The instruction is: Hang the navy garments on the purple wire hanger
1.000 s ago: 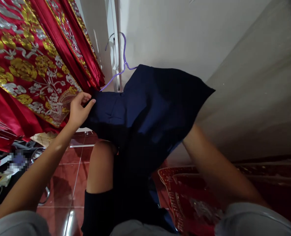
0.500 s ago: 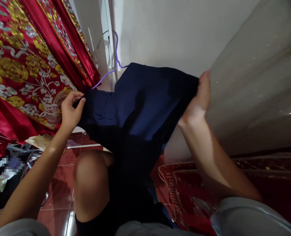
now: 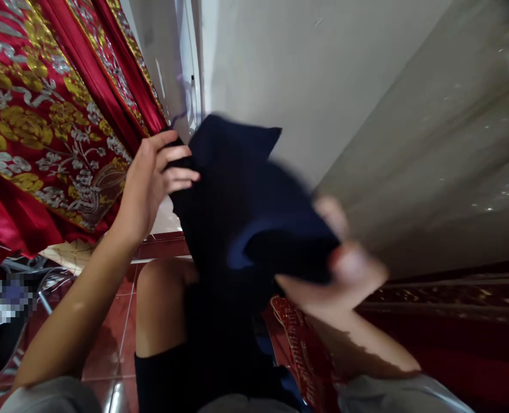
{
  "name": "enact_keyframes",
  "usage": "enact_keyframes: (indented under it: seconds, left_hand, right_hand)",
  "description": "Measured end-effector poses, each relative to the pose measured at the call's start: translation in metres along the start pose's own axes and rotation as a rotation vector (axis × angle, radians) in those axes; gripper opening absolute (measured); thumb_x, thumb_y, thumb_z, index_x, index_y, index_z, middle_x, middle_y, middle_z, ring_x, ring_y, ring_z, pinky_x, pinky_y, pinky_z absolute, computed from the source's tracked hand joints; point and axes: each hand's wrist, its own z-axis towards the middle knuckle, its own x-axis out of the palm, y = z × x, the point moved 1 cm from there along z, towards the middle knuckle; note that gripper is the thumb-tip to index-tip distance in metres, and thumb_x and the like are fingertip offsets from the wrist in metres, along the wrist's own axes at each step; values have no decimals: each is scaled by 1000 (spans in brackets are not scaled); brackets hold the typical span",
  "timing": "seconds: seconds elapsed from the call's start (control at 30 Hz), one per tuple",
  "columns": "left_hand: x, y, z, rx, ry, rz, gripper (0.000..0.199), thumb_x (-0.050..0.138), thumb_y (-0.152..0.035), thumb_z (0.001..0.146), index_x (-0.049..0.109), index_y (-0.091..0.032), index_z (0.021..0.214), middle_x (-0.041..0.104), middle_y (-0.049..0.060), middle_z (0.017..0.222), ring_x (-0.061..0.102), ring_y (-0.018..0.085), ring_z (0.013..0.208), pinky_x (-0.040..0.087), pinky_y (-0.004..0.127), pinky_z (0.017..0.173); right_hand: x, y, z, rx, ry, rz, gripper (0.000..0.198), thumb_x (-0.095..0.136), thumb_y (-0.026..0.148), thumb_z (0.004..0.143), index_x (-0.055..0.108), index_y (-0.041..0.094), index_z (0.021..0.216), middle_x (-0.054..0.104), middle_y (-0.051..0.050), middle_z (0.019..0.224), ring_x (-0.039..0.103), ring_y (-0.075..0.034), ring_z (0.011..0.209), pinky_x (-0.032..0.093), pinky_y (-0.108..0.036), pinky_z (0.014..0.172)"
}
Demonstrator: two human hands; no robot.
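Observation:
A dark navy garment, its type unclear, is spread above my lap and partly folded over, with a loose corner at the top. A blurred purple clothes hanger shows at its upper left edge. My left hand holds the garment beside the hanger, fingers laid apart over the cloth and thumb hidden. On the other side my right hand, smeared by motion, grips the garment's lower right edge. The cloth between the hands falls into deep shadow over my legs.
Red satin drapery with gold and silver flowers hangs at left. A pale wall rises ahead. Ornate red cloth lies at lower right. A dark chair seat with metal legs stands at lower left on red tiles.
My right hand has swung down and toward me, folding the garment's right side over. My left hand has shifted right and up, its pinch changed to spread fingers. The hanger is now mostly hidden.

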Motion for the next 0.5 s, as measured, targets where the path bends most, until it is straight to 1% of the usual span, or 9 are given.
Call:
enact_keyframes:
  seconds: [0.03, 0.07, 0.13, 0.2, 0.27, 0.37, 0.43, 0.47, 0.5]
  left_hand:
    - [2, -4, -7, -93, 56, -98, 44, 28, -54, 107, 48, -25, 134, 66, 8, 128, 70, 26, 115, 60, 47, 95]
    - [2, -7, -15, -165, 99, -141, 40, 38, -52, 105, 47, -24, 133, 66, 9, 127, 70, 27, 114, 61, 46, 92]
    - [-5, -9, -32, -234, 155, -94, 39, 59, -38, 95, 49, -24, 129, 68, 9, 125, 70, 28, 113, 63, 44, 89]
    - [-20, -7, -49, -240, 253, 54, 38, 63, -28, 88, 54, -24, 125, 70, 8, 122, 70, 28, 110, 62, 43, 89]
    - [-36, -1, -65, -217, 392, 204, 35, 60, -23, 85, 61, -25, 120, 70, 6, 121, 68, 29, 113, 59, 43, 97]
    - [-56, 5, -84, -180, 564, 359, 32, 55, -19, 88, 68, -28, 115, 71, 3, 119, 66, 27, 115, 53, 41, 106]
    - [-65, 7, -90, -168, 568, 372, 29, 51, -19, 92, 70, -28, 111, 73, 2, 114, 68, 25, 110, 53, 40, 104]
    - [-69, 8, -90, -159, 544, 365, 28, 49, -19, 92, 71, -27, 108, 73, 2, 111, 69, 25, 107, 54, 39, 102]
    - [-73, 8, -89, -149, 514, 362, 26, 49, -19, 92, 71, -26, 105, 73, 2, 108, 70, 25, 105, 55, 39, 100]
  right_hand:
    - [13, 8, -12, -117, 131, 40, 44, 44, 56, 88, 61, 42, 126, 70, 2, 119, 70, -29, 111, 63, -49, 88]
    - [24, 14, -22, -276, 286, 103, 44, 52, 50, 88, 60, 38, 130, 70, 0, 122, 70, -26, 109, 64, -43, 88]
    - [39, 21, -30, -514, 479, 218, 49, 64, 45, 87, 58, 26, 132, 69, -8, 125, 68, -23, 114, 61, -37, 94]
    - [42, 22, -27, -588, 585, 281, 54, 70, 46, 86, 58, 18, 131, 68, -13, 125, 64, -23, 119, 57, -38, 101]
    - [35, 16, -15, -506, 543, 298, 45, 73, 46, 86, 62, 24, 124, 71, -7, 117, 67, -20, 110, 57, -37, 97]
    - [24, -8, 4, -280, 264, 121, 29, 68, 41, 92, 65, 31, 119, 70, -3, 114, 66, -22, 109, 53, -43, 99]
    - [20, -34, 12, -113, 113, -64, 34, 65, 44, 92, 64, 31, 124, 65, -7, 128, 59, -27, 123, 45, -50, 108]
    - [19, -49, 15, -32, 108, -104, 38, 65, 46, 92, 64, 29, 125, 62, -9, 133, 56, -29, 127, 43, -52, 110]
    - [19, -64, 16, 46, 153, -85, 37, 64, 50, 92, 66, 26, 120, 64, -10, 129, 57, -30, 123, 44, -51, 107]
